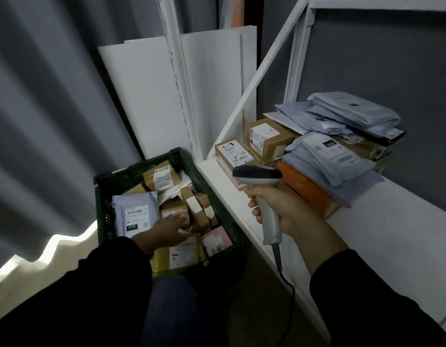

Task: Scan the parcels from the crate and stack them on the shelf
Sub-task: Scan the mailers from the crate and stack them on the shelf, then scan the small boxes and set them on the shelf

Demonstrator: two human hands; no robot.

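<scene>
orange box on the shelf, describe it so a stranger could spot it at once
Start at the white shelf on the right, where parcels are piled. At the pile's near edge, behind the scanner in the right hand, a long box lies under grey mailers. It is the only bright orange one; the cartons beside it are brown.

We see a white shelf (382,236) bearing labelled cardboard boxes (265,137) at its left end and an orange parcel (309,194) beside them; the dark green crate (102,196) stands on the floor (254,271) just left of it
</scene>
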